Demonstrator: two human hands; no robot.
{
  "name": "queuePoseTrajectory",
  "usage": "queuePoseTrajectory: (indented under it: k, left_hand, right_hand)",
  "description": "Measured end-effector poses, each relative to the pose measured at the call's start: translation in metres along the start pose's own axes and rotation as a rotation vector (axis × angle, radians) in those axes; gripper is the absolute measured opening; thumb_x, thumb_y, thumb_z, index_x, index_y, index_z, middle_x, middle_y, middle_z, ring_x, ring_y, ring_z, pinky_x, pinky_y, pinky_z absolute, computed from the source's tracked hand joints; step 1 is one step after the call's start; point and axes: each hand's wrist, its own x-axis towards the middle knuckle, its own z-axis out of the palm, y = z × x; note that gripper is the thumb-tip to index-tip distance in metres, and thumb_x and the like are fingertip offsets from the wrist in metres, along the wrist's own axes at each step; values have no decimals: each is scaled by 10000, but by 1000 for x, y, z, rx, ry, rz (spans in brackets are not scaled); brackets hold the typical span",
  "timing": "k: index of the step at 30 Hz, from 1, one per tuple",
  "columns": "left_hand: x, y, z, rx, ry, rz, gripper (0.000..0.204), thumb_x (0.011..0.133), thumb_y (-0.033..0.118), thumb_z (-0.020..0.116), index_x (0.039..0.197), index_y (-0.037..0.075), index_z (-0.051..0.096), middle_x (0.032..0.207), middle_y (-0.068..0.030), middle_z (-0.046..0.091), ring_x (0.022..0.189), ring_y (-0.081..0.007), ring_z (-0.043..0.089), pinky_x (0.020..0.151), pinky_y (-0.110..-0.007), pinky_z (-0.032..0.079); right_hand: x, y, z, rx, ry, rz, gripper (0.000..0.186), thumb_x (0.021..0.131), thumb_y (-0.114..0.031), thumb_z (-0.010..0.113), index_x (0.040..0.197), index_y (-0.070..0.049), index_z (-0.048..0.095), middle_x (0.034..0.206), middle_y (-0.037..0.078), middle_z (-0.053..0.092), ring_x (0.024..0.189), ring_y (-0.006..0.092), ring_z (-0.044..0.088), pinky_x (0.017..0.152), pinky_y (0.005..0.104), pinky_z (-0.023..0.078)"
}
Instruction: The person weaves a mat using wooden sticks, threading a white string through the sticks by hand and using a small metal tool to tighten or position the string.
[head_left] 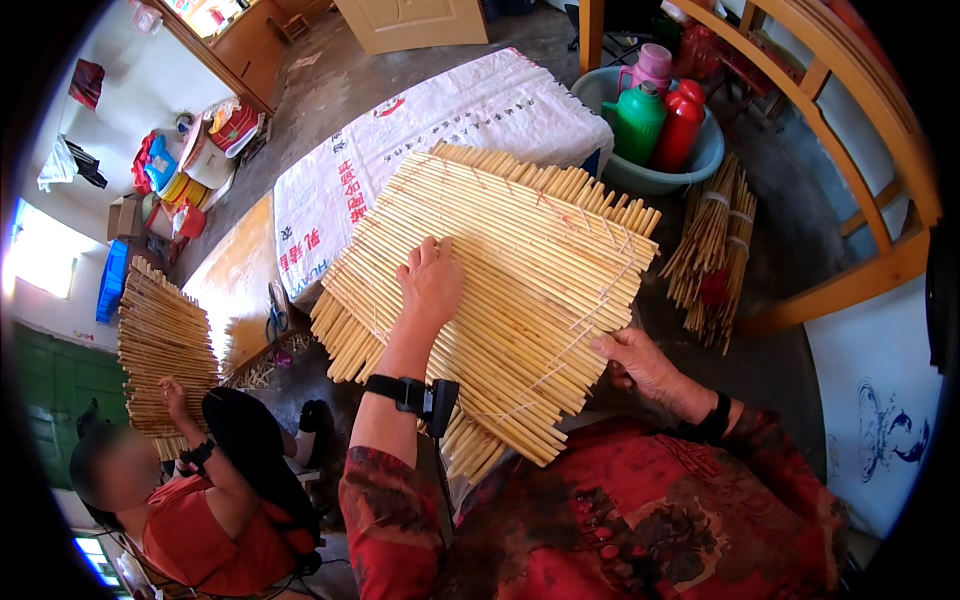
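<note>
- One bound stick mat [530, 280] sits right before the wearer [600, 520], beside the bench [235, 250].
- Left hand [434, 284] lies spread on top, clasping nothing; right hand [645, 364] pinches the mat's edge.
- Steadying, seemingly; any next move calls for firm edge support.

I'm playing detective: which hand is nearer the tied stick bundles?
Right. The right hand holds the mat, left of the bundles; the left hand rests on the mat, farther left.

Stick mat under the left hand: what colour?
Straw yellow, the stick mat, with browner patches; shows best in the head view.
</note>
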Motion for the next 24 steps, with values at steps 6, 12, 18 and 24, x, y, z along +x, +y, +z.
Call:
queuePoseTrajectory:
  k: [6, 12, 18, 24]
  left_hand:
    - [-35, 8, -1, -71, 39, 43, 506, 909, 270, 480, 1346, 21, 426, 1381, -152, 388, 1295, -328, 353, 1039, -536, 259]
    - [-66, 16, -13, -70, 25, 41, 529, 915, 285, 509, 1362, 22, 407, 1397, -169, 367, 1307, -344, 332, 1057, -542, 232]
    - [-84, 23, -16, -110, 15, 32, 545, 913, 291, 528, 1371, 26, 396, 1404, -188, 344, 1324, -355, 301, 1063, -573, 205]
    - [-85, 21, -4, -157, 67, 34, 555, 920, 299, 518, 1385, 29, 381, 1427, -201, 313, 1348, -367, 263, 1083, -594, 154]
  right_hand:
    - [2, 6, -5, 1, -2, -3, 360, 872, -394, 652, 842, -45, 571, 604, -61, 384, 467, 34, 331, 381, 194, 275]
    - [3, 6, -7, -20, -38, -2, 361, 867, -391, 658, 835, -45, 560, 600, -61, 375, 463, 37, 315, 384, 190, 273]
    - [6, 10, -9, -10, -13, 25, 322, 875, -365, 655, 818, -64, 558, 594, -63, 377, 460, 34, 310, 385, 193, 264]
    - [8, 22, -9, 46, -2, 50, 343, 862, -401, 670, 810, -88, 538, 607, -62, 380, 472, 32, 315, 390, 189, 264]
